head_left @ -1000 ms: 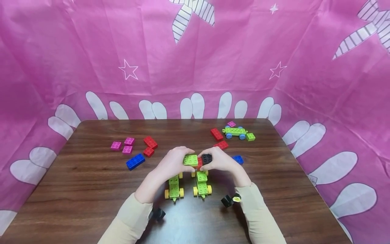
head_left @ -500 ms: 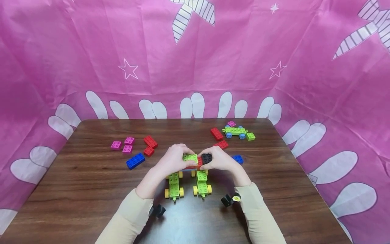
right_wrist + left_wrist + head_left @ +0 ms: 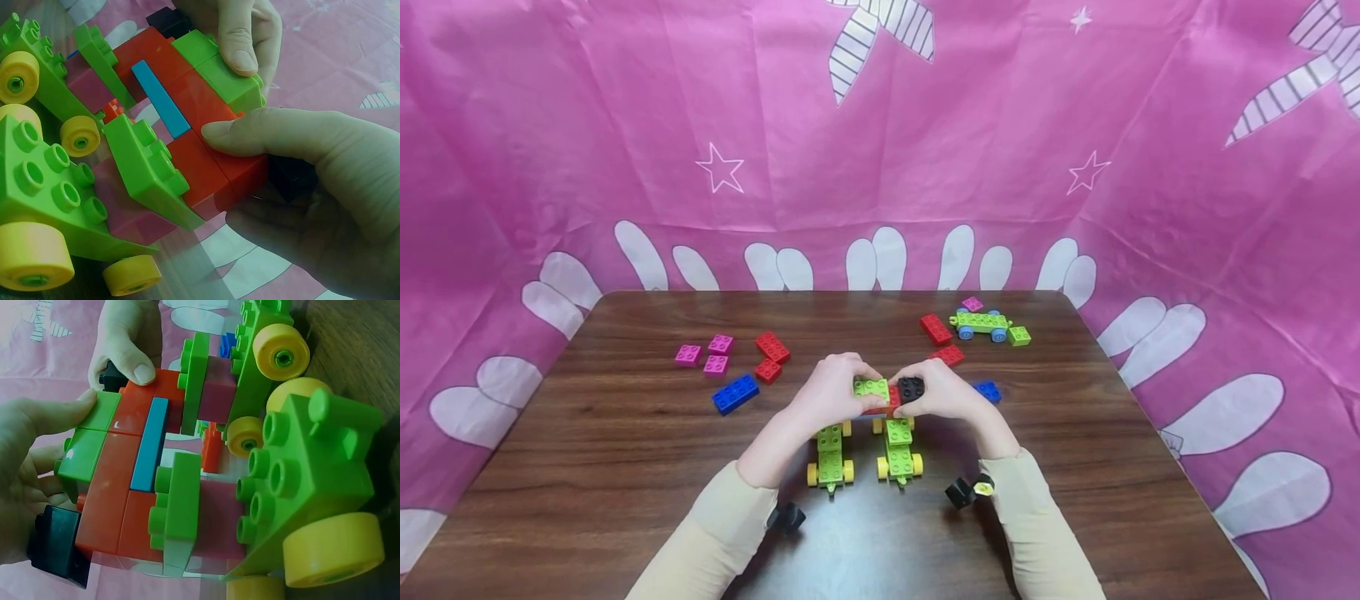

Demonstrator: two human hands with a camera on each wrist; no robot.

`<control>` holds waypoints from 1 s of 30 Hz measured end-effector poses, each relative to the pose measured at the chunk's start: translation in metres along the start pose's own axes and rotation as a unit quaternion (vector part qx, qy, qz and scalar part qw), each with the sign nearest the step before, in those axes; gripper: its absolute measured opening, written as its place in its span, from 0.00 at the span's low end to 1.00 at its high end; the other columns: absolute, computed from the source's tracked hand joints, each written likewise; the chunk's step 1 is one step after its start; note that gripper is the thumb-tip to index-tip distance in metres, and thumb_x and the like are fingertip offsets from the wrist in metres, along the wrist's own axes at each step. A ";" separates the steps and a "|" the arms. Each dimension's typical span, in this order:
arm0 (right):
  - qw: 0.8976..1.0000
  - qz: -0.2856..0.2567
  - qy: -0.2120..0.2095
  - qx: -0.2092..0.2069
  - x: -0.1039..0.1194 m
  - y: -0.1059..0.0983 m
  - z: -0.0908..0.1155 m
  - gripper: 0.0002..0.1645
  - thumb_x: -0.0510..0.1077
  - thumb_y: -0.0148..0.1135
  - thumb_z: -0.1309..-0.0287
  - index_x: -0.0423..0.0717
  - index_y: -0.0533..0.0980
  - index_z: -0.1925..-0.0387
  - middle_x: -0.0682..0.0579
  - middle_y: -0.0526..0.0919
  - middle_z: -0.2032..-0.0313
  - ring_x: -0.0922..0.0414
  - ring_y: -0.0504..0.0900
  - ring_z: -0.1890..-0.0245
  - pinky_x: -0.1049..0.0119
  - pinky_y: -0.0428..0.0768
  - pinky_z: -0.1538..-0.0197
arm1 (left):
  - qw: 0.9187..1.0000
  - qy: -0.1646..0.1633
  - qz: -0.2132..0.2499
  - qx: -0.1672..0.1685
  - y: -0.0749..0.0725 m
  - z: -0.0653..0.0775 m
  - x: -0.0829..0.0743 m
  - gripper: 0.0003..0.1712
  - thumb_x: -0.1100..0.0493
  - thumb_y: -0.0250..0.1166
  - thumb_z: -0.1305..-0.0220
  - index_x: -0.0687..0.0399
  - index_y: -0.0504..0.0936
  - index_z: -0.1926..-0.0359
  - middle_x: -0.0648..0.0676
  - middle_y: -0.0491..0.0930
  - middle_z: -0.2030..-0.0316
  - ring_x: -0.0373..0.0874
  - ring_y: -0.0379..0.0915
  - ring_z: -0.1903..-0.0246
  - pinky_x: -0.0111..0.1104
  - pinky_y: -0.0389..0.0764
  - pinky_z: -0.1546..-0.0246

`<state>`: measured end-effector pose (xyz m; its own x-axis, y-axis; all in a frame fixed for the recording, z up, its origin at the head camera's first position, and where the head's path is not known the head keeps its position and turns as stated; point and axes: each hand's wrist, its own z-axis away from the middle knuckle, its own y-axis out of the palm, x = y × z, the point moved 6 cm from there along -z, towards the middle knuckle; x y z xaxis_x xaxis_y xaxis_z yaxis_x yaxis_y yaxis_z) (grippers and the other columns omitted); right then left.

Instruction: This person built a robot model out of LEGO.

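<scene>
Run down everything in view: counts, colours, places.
Yellow-wheeled plastic bases: two, lime, under brick build.
Blue-wheeled plastic base: one, lime, back right.
Lime plastic bricks: five, lime, in build, back right.
Red plastic bricks: four loose, red, left and right; more in build.
Pink plastic bricks: six, pink, left, back right, in build.
Blue plastic bricks: two, blue, left, right.
Thin plastic strip: one, blue, in build.
Black plastic bricks: two, black, build's ends.
Wooden table: one, brown, beneath.
Printed cloth: one, pink, behind.
Wrist cameras: two, black, foreground.
Sleeves: two, beige, forearms.
Left hand, right hand: two, bare, gripping build.
</scene>
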<state>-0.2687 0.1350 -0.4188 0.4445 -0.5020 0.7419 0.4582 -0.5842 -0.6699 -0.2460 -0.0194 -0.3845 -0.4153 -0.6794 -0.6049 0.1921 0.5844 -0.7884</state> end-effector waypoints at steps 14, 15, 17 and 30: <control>1.000 -0.005 0.005 0.000 0.002 0.000 0.001 0.21 0.42 0.75 0.54 0.42 0.83 0.55 0.51 0.88 0.65 0.61 0.81 0.71 0.66 0.84 0.64 | 1.000 -0.016 0.001 0.008 -0.001 0.000 0.000 0.18 0.50 0.74 0.46 0.51 0.88 0.55 0.49 0.84 0.63 0.47 0.76 0.56 0.44 0.79 0.52; 1.000 -0.005 0.007 0.000 0.002 0.000 0.001 0.21 0.42 0.75 0.54 0.42 0.83 0.55 0.51 0.88 0.65 0.60 0.81 0.71 0.66 0.84 0.65 | 1.000 -0.016 0.001 0.008 -0.001 0.000 0.000 0.18 0.50 0.74 0.46 0.51 0.88 0.55 0.49 0.84 0.63 0.47 0.76 0.57 0.43 0.79 0.53; 1.000 -0.007 0.011 0.000 0.002 0.000 0.001 0.21 0.42 0.75 0.54 0.42 0.83 0.55 0.51 0.88 0.65 0.60 0.81 0.71 0.66 0.84 0.64 | 1.000 -0.018 0.001 0.009 -0.001 0.001 0.000 0.18 0.50 0.74 0.46 0.51 0.88 0.55 0.49 0.83 0.63 0.46 0.76 0.58 0.42 0.80 0.55; 1.000 -0.009 0.013 -0.001 0.001 -0.001 0.001 0.21 0.42 0.75 0.54 0.43 0.83 0.55 0.52 0.88 0.65 0.60 0.82 0.71 0.66 0.84 0.64 | 1.000 -0.006 -0.031 -0.005 0.002 0.004 -0.006 0.18 0.52 0.73 0.43 0.55 0.87 0.53 0.51 0.82 0.64 0.45 0.77 0.62 0.37 0.81 0.61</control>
<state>-0.2676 0.1359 -0.4180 0.4169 -0.5077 0.7539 0.4645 -0.5939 -0.6569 -0.2396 -0.0157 -0.3829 -0.4157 -0.7191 -0.5568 0.1582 0.5457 -0.8229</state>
